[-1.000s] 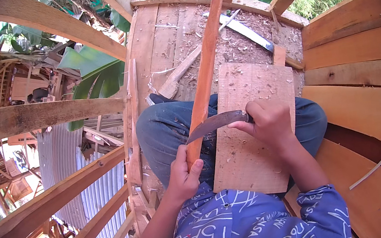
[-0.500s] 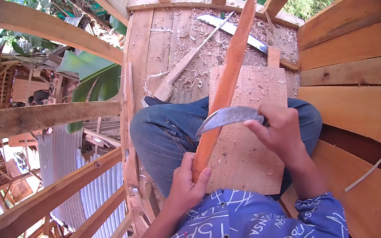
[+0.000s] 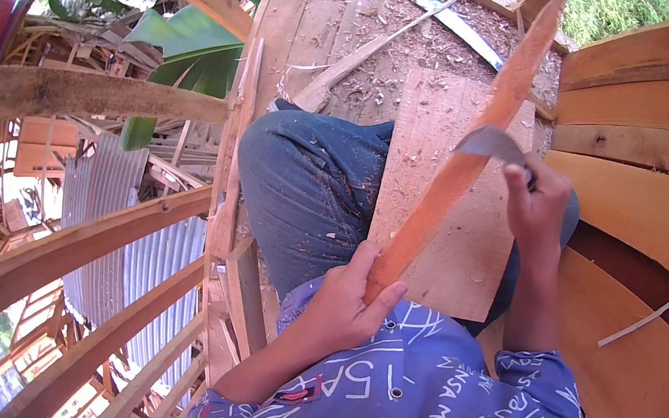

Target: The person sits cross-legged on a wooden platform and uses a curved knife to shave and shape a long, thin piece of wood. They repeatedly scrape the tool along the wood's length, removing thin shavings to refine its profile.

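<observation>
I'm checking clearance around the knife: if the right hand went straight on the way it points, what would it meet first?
Probably the long orange-brown wood strip, toward its far end: the right hand, gripping the curved knife, points that way, though depth is unclear.

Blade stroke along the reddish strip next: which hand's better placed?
Right, I'd judge. The right hand already grips the curved knife, its blade at the reddish strip. The left hand is occupied holding the strip's near end.
</observation>
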Demonstrator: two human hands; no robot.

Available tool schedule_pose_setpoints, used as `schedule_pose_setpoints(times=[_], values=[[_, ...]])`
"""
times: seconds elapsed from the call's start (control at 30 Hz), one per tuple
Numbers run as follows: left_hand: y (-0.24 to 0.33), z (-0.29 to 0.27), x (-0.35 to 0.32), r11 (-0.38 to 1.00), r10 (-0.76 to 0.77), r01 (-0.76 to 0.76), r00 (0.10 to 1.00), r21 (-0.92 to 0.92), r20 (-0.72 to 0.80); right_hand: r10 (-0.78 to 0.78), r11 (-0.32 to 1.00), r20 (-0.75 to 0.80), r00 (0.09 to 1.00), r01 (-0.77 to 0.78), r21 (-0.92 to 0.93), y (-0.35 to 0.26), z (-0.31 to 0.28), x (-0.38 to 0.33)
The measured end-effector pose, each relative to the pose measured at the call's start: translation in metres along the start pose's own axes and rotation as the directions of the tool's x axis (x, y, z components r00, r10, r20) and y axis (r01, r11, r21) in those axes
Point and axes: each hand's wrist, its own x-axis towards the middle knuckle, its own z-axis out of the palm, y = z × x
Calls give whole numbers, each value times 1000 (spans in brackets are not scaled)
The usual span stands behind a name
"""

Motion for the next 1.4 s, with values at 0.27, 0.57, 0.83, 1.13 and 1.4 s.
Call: schedule_pose_setpoints(times=[0.27,0.57,0.83,1.13,1.4], values=[[-17,-4,-8,999,16,-18,999,-40,-41,213,959,-61,975,-197,202,36,-18,0],[-17,-2,-21,996,88,-88,996,-1,5,489,826,-65,870,-438,355,67,-24,8],[-28,5,-21,995,96,-96,995,-16,-8,199,953,-4,980,-193,232,22,6,-15],[-49,2,-23,999,43,-44,999,-30,-32,190,950,80,979,-204,237,20,5,-24],[-49,-8,-26,993,97,-96,995,63,-4,441,861,-9,898,-420,286,15,-2,-6]])
